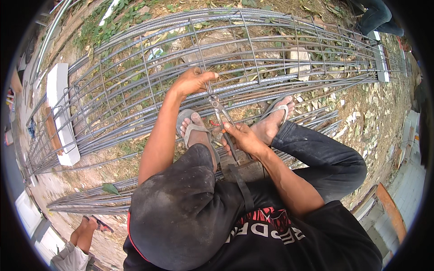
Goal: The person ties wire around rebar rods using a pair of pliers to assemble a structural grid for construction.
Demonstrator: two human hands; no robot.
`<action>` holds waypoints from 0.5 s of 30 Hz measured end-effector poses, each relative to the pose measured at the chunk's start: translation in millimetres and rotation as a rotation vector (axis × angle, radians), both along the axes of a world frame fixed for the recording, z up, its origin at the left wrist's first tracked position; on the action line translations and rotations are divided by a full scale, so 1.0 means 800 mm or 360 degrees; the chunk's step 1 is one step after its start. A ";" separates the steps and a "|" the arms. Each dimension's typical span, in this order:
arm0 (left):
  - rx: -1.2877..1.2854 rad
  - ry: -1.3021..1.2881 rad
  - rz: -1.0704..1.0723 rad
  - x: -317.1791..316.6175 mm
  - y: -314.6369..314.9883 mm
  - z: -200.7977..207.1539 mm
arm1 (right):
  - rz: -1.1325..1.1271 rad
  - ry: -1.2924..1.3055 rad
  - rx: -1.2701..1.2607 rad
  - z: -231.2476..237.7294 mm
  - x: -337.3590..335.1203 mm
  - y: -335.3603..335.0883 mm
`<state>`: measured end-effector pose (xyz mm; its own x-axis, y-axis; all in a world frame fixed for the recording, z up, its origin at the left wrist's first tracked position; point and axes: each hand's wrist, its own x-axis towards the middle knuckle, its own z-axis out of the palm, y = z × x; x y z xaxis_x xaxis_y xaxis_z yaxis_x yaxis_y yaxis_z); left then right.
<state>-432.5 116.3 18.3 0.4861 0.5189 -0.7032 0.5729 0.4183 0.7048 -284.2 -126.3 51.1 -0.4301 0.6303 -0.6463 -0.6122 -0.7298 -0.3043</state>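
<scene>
A cage of thin steel rebar (178, 70) with crosswise stirrups lies lengthwise in front of me. My left hand (193, 82) closes round a bar of the cage, with its thumb pointing right. In my right hand (244, 139) I grip the handles of a pair of steel end-cutting pincers (217, 105), partly wrapped in orange and red. The pincers' jaws meet the cage's near side, just below my left hand. Any tie wire at the jaws is too small to make out. My sandalled feet (194, 124) rest on either side of the tool.
White blocks prop the cage at the left (63, 113) and the right (382, 56). A stone block (298, 63) sits beneath it. More loose bars (97, 198) lie at the lower left. One person's legs (377, 18) show at the upper right, another's (83, 237) at the lower left.
</scene>
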 end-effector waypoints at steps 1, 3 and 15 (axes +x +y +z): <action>-0.0008 -0.0005 -0.0010 0.002 -0.001 0.001 | 0.0144 -0.0539 0.0191 -0.004 -0.003 -0.001; -0.0009 0.0008 0.0002 -0.003 0.001 0.001 | 0.0206 -0.1293 0.0521 0.005 -0.021 0.000; -0.0051 -0.0024 0.0033 0.003 0.002 0.009 | 0.0731 -0.1790 0.0443 0.011 0.016 0.043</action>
<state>-430.1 118.0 25.7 0.4864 0.5062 -0.7122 0.5532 0.4525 0.6994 -271.6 -91.8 60.2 0.0582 0.7428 -0.6670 0.3825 -0.6338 -0.6724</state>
